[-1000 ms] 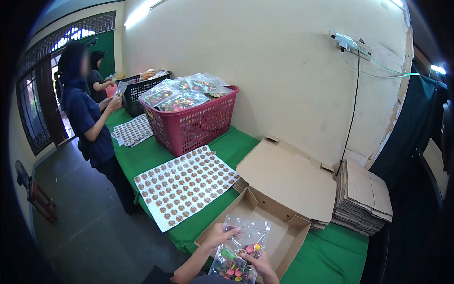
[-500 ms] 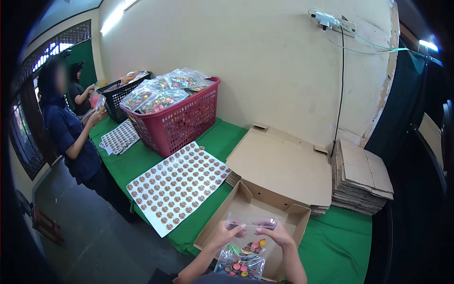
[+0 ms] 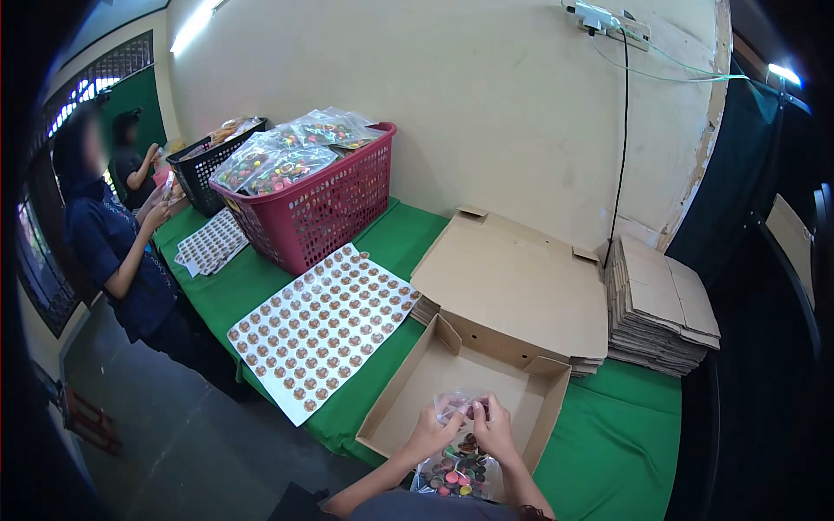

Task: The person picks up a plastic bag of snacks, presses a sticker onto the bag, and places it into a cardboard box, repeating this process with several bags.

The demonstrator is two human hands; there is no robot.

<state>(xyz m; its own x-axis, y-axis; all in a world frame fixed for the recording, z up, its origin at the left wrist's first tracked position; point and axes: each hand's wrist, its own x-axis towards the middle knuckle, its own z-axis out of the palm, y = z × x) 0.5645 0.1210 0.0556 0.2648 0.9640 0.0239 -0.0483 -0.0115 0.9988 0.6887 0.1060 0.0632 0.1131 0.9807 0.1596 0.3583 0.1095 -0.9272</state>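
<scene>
A clear plastic bag [image 3: 452, 476] of colourful round sweets hangs below my hands, over the near part of an open cardboard box [image 3: 400, 391]. Fingers of my left hand [image 3: 437, 429] pinch the bag's top on one side. Close beside it, my right hand [image 3: 493, 427] pinches the same top edge, which is bunched up between the two. Pink, brown, green and yellow pieces show through the plastic. A round brown sticker seems to be on the bag, partly covered by my right hand.
Left of the box lies a sheet of round stickers [image 3: 321, 334]. Behind it stands a maroon basket [image 3: 321, 221] heaped with filled bags, then a black basket [image 3: 200, 178]. Folded cardboard [image 3: 660, 304] is stacked at right. Two people [image 3: 113, 234] work at far left.
My hands have come closer together, and the bag's top, earlier stretched flat between them, is now gathered. The camera view has shifted slightly.
</scene>
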